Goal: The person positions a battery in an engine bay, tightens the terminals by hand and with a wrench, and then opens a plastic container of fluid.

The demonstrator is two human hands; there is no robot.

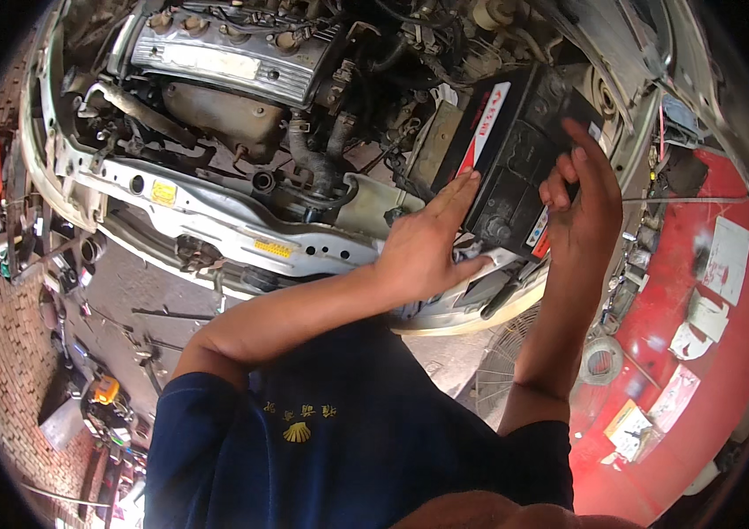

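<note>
A black car battery (524, 154) with a red and white label on its side sits at an angle in the front corner of the engine bay. My left hand (427, 247) lies against the battery's near left corner, its fingers stretched along the labelled side and its thumb spread toward the near end. Over the battery's right side is my right hand (584, 198), index finger extended and the other fingers partly curled, holding nothing. Whether that fingertip touches the battery's top, I cannot tell.
The engine (224, 62) with its ribbed metal cover fills the far left. A pale front crossmember (216, 216) runs before it. To the right is a red surface (657, 353) with papers on it. A wire fan guard (507, 357) stands below the right forearm. Tools lie at far left.
</note>
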